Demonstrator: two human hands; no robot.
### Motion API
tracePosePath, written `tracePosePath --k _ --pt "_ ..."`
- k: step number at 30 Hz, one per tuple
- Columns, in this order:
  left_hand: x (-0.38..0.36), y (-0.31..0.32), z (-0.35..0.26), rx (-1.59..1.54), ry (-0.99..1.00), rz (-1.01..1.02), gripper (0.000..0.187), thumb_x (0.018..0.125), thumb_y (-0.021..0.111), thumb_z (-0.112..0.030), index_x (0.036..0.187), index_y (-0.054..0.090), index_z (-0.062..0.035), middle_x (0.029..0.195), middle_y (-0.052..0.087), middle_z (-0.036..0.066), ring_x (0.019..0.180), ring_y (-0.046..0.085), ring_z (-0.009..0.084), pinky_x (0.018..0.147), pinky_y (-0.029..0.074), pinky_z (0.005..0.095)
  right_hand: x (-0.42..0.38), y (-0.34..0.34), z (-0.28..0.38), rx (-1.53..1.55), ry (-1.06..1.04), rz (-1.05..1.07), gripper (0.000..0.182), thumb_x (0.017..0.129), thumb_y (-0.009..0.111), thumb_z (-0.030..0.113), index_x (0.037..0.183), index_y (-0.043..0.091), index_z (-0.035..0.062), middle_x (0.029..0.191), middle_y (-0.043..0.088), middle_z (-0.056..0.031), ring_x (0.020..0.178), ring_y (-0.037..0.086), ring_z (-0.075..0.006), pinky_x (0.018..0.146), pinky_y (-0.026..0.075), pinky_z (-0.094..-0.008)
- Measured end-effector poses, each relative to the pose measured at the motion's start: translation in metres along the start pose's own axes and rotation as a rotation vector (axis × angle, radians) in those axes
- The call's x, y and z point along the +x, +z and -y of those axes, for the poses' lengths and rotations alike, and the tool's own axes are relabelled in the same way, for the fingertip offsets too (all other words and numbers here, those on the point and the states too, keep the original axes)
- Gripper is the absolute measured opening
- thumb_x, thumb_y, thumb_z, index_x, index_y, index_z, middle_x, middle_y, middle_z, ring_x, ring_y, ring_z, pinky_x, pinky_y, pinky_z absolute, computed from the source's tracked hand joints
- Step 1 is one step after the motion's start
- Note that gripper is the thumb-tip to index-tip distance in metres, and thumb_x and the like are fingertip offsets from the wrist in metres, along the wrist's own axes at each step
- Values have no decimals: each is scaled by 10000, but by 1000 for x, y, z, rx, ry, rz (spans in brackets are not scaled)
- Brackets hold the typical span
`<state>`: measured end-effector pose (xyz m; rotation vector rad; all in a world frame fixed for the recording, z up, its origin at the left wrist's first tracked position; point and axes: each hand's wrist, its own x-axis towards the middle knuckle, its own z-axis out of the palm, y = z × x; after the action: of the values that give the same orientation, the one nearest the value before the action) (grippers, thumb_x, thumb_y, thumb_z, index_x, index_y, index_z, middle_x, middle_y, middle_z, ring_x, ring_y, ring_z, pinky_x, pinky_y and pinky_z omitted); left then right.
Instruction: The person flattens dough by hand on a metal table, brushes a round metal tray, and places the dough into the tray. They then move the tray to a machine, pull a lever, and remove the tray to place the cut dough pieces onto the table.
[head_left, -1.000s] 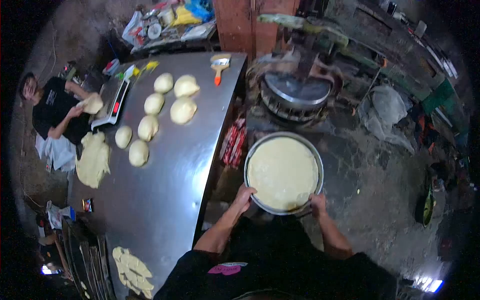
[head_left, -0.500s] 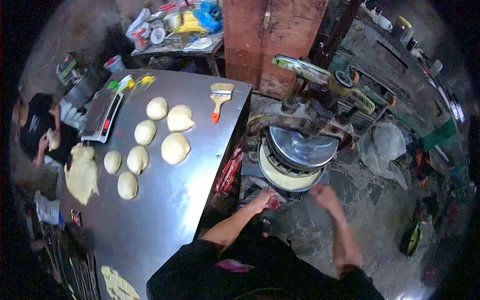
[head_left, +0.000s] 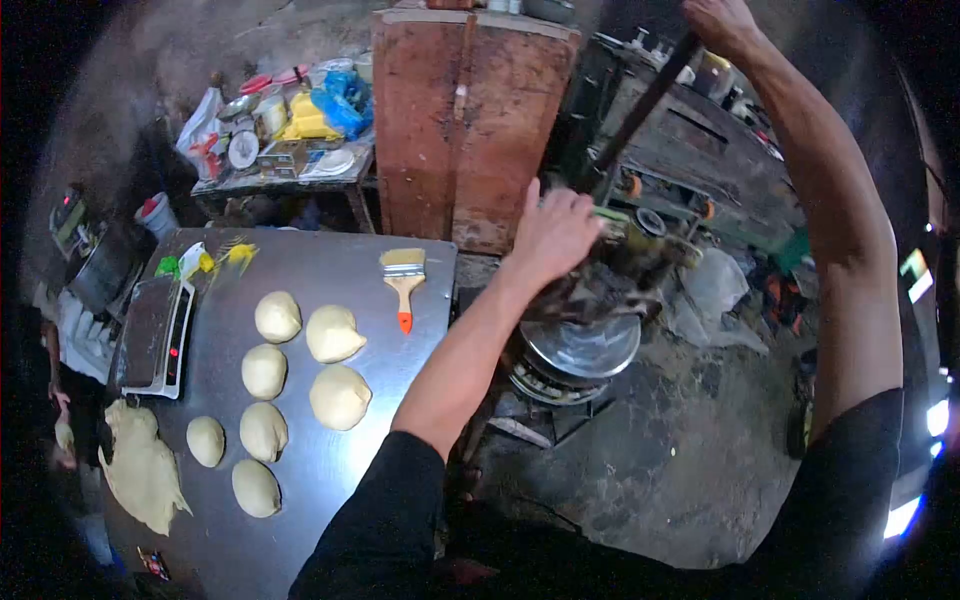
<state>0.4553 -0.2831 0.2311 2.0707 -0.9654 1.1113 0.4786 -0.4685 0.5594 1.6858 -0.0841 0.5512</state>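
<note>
My right hand [head_left: 722, 24], at the top edge of the view, is closed round the upper end of a long dark lever [head_left: 650, 100]. The lever slants down to a dark metal press [head_left: 600, 290]. My left hand [head_left: 560, 235] is curled over the press's short crosswise handle; its green end [head_left: 612, 214] shows past my fingers. Under the press head, a shiny round metal plate [head_left: 585, 345] sits low over a round pan [head_left: 560, 390]. The plate hides the inside of the pan.
On the steel table [head_left: 330, 480] at left are several dough balls [head_left: 340, 397], a flat dough piece [head_left: 140, 465], a brush [head_left: 404, 285] and a digital scale [head_left: 160, 335]. A cluttered side table [head_left: 290, 180] and a wooden cabinet [head_left: 460, 130] stand behind. Another person's arm [head_left: 57, 385] shows far left.
Both hands have risen from beside the pan, the left to the crosswise handle, the right to the lever's top. The plate is lower, covering the dough seen in the pan. The view has shifted.
</note>
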Motion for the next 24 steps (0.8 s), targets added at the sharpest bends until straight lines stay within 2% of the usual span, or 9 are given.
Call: tracePosePath --k 4,6,9,11,13,15,17,21,24 --pt "7 -6 -19 -133 -255 404 335 836 612 -301 1044 639 -40 1018 635 161 1031 574 325 929 401 476 -81 -21 -46 39 -215 -38 137 797 579 242 750 664 145 770 638 -21 815 590 -211 764 380 -426" --pt "19 -17 -36 -484 -311 302 382 806 646 -303 1079 632 -35 1068 638 176 1063 569 337 909 423 468 -141 -124 -46 135 -59 514 175 854 552 214 763 622 82 657 550 -20 572 491 -176 545 411 -366" --pt "77 -24 -140 -769 296 -375 416 732 692 -286 1050 615 -30 977 661 173 954 617 342 884 460 439 -263 -146 -67 287 -149 594 540 690 669 59 1215 578 153 1088 648 -116 1104 595 -261 989 418 -439" --pt "87 -45 -210 -795 728 -87 330 689 693 -247 913 643 -9 847 679 150 803 656 351 766 525 429 -376 -110 -52 938 32 430 447 649 702 85 1086 615 114 849 678 -104 719 677 -262 622 528 -368" --pt "59 -65 -278 -618 969 755 204 659 685 -214 742 660 -28 770 680 130 704 665 349 615 546 429 -447 -139 -26 1442 339 1114 505 711 694 126 1187 539 60 957 641 -196 825 668 -289 724 525 -362" --pt "-50 -15 -316 -690 981 947 150 636 677 -244 648 666 -95 689 673 104 660 677 280 570 544 444 -556 -127 82 1731 331 671 500 748 704 241 1138 478 25 788 612 -195 661 614 -397 602 503 -479" --pt "-189 39 -299 -621 1028 1024 79 672 649 -215 603 639 -181 638 661 38 606 661 232 463 504 394 -654 -127 260 1797 457 1202 432 781 661 138 1179 512 60 906 647 -202 822 646 -350 722 527 -401" --pt "-209 10 -327 -535 964 950 60 647 668 -230 593 649 -214 618 658 -5 624 672 223 449 499 387 -666 -144 251 2119 679 601 289 802 646 133 1034 512 24 621 560 -187 481 524 -303 515 448 -405" --pt "-167 5 -300 -423 1128 983 25 652 659 -228 639 671 -211 654 671 -4 662 684 219 468 516 388 -634 -138 235 2095 616 890 423 807 658 210 1125 456 17 731 577 -214 564 553 -337 555 446 -413"
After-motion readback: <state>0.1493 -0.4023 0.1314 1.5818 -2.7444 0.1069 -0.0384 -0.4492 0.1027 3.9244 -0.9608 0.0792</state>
